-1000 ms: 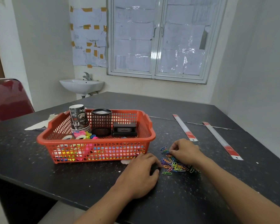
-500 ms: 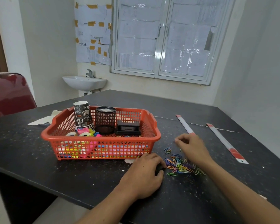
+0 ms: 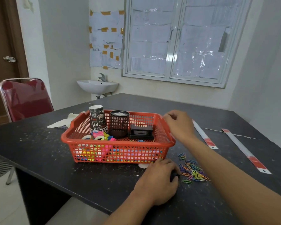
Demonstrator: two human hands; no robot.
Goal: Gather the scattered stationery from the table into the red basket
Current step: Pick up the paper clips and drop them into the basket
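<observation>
The red basket (image 3: pixel 117 142) stands mid-table. It holds stacked paper cups (image 3: pixel 97 118), a black mesh pen holder (image 3: pixel 119 124), a black stapler-like box (image 3: pixel 141 131), coloured tape rolls (image 3: pixel 99 137) and a few paper clips (image 3: pixel 139 140). A pile of coloured paper clips (image 3: pixel 193 172) lies on the table, right of the basket's near corner. My right hand (image 3: pixel 178 125) hovers over the basket's right rim with its fingertips pinched together. What they pinch is too small to see. My left hand (image 3: pixel 159 177) rests on the table beside the pile, fingers loosely curled.
Two long white strips with red ends (image 3: pixel 204 137) (image 3: pixel 245 151) lie on the table to the right. A torn white paper scrap (image 3: pixel 63 122) lies behind the basket's left end. A red chair (image 3: pixel 24 98) stands at the left, and a wall sink (image 3: pixel 97 86) beyond the table.
My right hand has lifted from the paper clip pile and moved up and left to the basket's right rim. My left hand has stayed put.
</observation>
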